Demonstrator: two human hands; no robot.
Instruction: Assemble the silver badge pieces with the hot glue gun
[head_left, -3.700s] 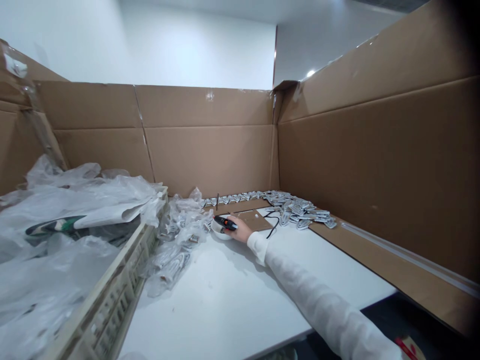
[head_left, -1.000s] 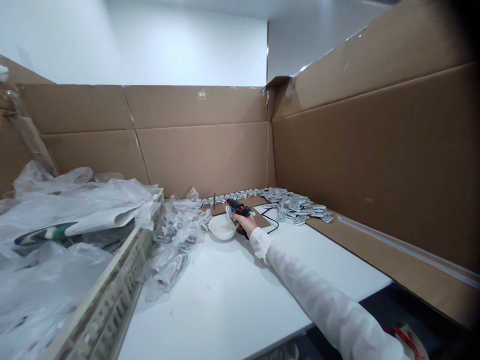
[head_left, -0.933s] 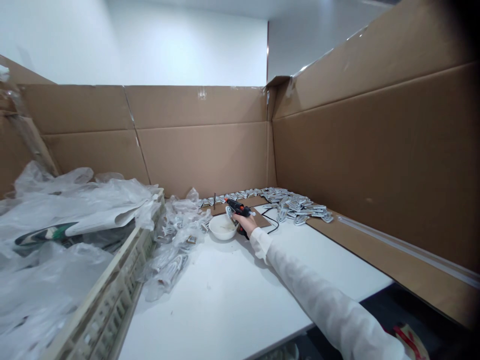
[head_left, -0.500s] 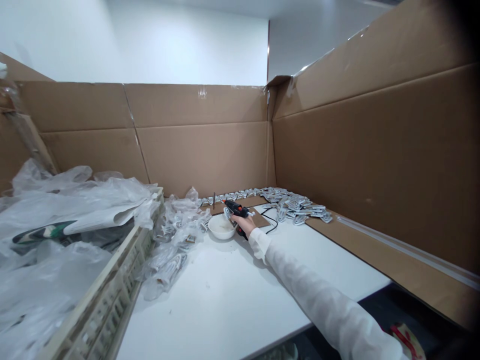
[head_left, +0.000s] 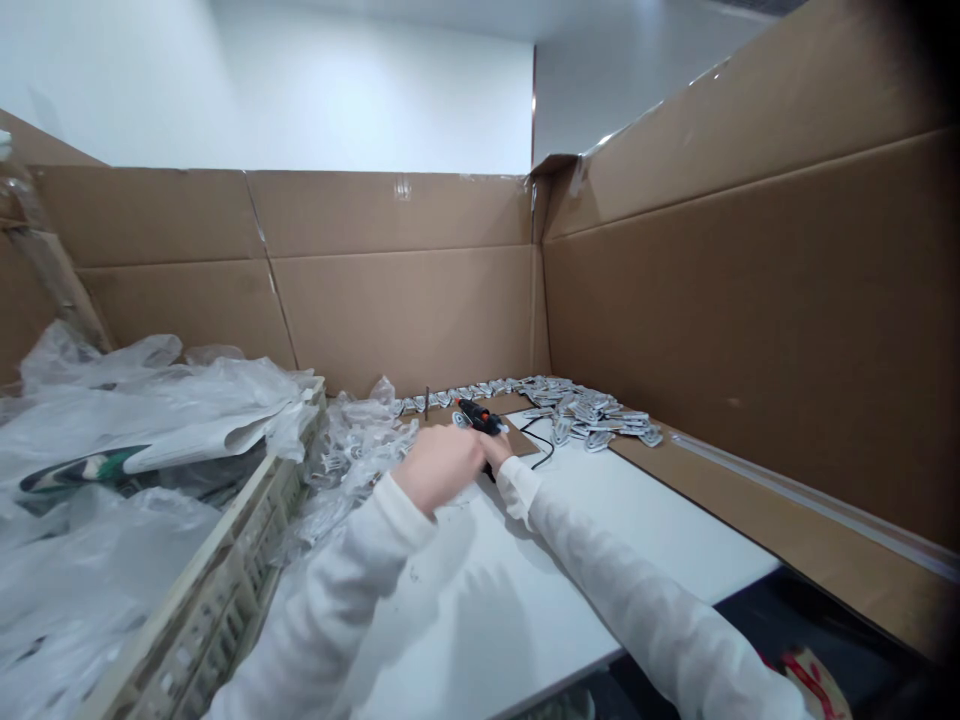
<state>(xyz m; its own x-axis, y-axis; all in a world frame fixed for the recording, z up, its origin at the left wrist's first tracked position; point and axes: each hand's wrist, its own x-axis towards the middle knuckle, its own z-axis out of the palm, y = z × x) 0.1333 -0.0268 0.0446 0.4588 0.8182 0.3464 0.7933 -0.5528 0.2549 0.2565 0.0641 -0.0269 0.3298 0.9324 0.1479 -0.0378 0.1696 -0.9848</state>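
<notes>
My right hand [head_left: 496, 452] is closed around the handle of a black hot glue gun [head_left: 480, 415] with an orange nozzle pointing left and away. A white glue stick end shows at its rear. My left hand [head_left: 442, 465] is against my right hand, its fingers curled. What it holds, if anything, is hidden. A small flat grey-and-white piece [head_left: 458, 419] shows just past the left hand, below the nozzle. Which hand bears it I cannot tell. The white bowl seen earlier is now hidden behind my left hand.
Several flat grey-and-white pieces [head_left: 589, 408] lie heaped at the back right, with a row [head_left: 465, 393] along the back wall. Clear plastic bags [head_left: 349, 440] lie on the left beside a plastic crate [head_left: 247, 545]. A black cord [head_left: 546, 450] runs near the gun. Cardboard walls [head_left: 405, 300] surround the white table [head_left: 570, 590].
My left hand has come in from the lower left and met my right hand, covering the bowl. The glue gun has shifted slightly right, still in my right hand.
</notes>
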